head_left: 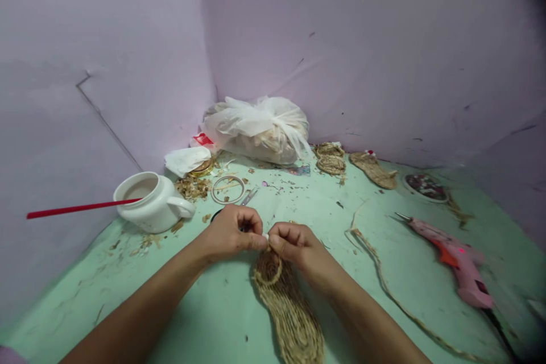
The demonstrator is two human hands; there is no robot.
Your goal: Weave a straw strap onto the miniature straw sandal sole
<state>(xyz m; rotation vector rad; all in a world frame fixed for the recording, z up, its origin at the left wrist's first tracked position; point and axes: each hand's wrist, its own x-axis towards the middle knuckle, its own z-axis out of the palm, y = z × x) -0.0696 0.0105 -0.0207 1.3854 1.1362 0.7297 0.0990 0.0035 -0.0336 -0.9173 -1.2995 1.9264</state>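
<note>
A slipper-shaped piece of braided straw lies in front of me, its far end covered by a round coil. At its far tip a small white piece shows between my fingertips; I cannot make out exactly what it is. My left hand pinches it from the left, thumb and fingers closed. From the right, my right hand pinches at the same spot, fingers curled. Scissors lie just behind my left hand, their handles partly hidden by it.
A pink glue gun with a lit red light lies at right, beside a long straw braid. A white pot holding a red stick stands left. Behind are a tape roll, a plastic bag and woven slippers.
</note>
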